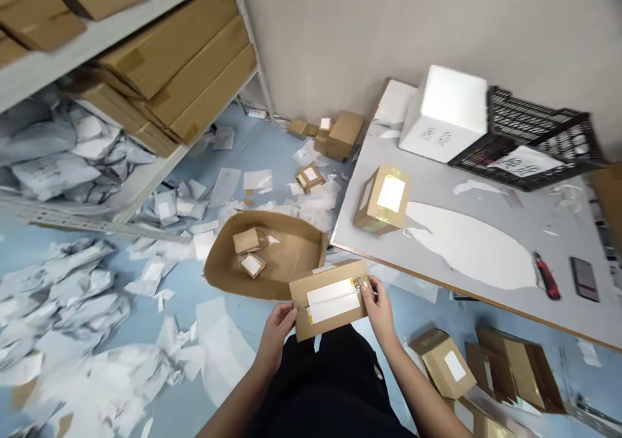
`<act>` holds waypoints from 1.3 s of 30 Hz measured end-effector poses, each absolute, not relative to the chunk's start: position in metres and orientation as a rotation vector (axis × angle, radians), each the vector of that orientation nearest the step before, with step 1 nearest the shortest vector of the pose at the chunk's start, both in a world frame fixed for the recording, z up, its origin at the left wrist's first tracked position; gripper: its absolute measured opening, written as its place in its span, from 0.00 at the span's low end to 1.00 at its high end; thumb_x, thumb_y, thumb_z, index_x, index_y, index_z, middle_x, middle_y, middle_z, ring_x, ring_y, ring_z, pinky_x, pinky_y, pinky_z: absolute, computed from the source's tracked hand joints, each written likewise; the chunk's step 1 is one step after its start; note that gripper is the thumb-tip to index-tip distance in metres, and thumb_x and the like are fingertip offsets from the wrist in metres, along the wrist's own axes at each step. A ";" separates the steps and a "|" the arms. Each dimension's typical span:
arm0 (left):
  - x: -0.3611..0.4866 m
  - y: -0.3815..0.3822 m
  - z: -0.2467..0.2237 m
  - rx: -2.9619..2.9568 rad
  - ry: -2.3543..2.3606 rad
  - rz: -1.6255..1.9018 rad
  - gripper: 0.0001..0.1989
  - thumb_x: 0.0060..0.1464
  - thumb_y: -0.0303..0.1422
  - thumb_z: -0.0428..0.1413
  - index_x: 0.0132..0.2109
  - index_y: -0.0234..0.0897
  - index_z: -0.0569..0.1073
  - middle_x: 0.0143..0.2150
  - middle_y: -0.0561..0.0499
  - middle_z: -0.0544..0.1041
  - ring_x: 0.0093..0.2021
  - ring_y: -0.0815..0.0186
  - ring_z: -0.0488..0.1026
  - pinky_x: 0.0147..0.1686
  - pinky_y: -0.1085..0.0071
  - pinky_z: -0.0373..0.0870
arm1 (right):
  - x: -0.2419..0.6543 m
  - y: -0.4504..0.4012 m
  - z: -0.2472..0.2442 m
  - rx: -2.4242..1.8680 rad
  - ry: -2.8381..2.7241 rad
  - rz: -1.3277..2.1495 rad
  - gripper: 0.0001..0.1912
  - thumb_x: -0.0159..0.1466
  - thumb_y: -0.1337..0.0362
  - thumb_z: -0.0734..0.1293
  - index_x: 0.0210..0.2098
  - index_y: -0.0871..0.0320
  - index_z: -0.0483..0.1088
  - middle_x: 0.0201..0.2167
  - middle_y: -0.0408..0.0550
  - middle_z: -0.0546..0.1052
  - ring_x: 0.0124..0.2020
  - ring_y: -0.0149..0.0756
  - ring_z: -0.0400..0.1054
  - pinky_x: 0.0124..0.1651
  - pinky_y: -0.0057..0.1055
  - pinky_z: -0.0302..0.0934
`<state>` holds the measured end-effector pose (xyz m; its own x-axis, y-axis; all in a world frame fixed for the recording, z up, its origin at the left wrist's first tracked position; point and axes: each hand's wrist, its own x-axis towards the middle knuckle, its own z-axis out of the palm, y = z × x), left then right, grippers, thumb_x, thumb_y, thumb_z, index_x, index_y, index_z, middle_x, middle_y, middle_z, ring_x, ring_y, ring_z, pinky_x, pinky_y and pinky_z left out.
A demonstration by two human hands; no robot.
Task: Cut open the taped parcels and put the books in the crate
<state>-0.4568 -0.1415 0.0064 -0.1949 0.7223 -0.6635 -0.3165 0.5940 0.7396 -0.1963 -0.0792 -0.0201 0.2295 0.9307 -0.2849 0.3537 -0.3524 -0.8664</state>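
A flat cardboard box (302, 289) with a white label is held in front of my body, between both hands. My left hand (282, 324) pinches its left end, and my right hand (379, 305) grips the right end where clear tape shows. Just beyond it on the floor stands a large open carton (296, 247) with two small boxes inside. One of these is a plain small box (246, 240); the other, a labelled small box (253, 265), lies in front of it. The held box overlaps the carton's near right rim in view.
On the table (359, 221) to the right are a taped box (372, 201), a white foam box (449, 111), a black crate (544, 137), a red utility knife (547, 279) and a phone (584, 278). Shelves (160, 166) stand left. Plastic mailers (82, 308) and paper litter the floor.
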 end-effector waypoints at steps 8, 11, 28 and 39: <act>-0.336 -0.112 0.058 0.442 1.181 0.832 0.23 0.42 0.45 0.66 0.43 0.38 0.72 0.45 0.45 0.75 0.50 0.58 0.73 0.50 0.61 0.70 | -0.050 -0.052 0.044 -1.922 -1.408 0.822 0.22 0.63 0.51 0.60 0.52 0.54 0.68 0.50 0.51 0.77 0.50 0.47 0.70 0.52 0.43 0.63; -0.286 -0.088 0.064 0.521 1.120 0.764 0.23 0.43 0.44 0.65 0.44 0.39 0.72 0.47 0.45 0.75 0.53 0.56 0.71 0.52 0.60 0.68 | 0.008 -0.007 0.059 -1.977 -1.575 0.775 0.22 0.64 0.53 0.58 0.54 0.52 0.68 0.50 0.49 0.77 0.50 0.46 0.71 0.50 0.41 0.64; -0.088 0.068 0.019 0.367 1.038 0.920 0.34 0.50 0.42 0.61 0.64 0.47 0.62 0.69 0.47 0.57 0.69 0.56 0.52 0.64 0.58 0.52 | 0.088 0.294 0.011 -1.787 -2.125 0.875 0.24 0.63 0.63 0.59 0.57 0.54 0.69 0.53 0.49 0.75 0.53 0.43 0.69 0.55 0.36 0.61; -0.231 0.028 0.041 0.381 1.194 0.867 0.27 0.52 0.46 0.61 0.56 0.41 0.70 0.60 0.41 0.69 0.58 0.55 0.69 0.56 0.57 0.64 | 0.009 0.240 0.066 -1.417 -1.612 0.633 0.20 0.65 0.58 0.58 0.53 0.56 0.71 0.52 0.52 0.74 0.55 0.42 0.66 0.60 0.45 0.57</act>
<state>-0.2310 0.0281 0.0414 0.1064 0.7548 -0.6472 -0.3813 0.6321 0.6745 0.0093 0.2398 0.0656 0.0307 0.9607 0.2760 0.5156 0.2214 -0.8278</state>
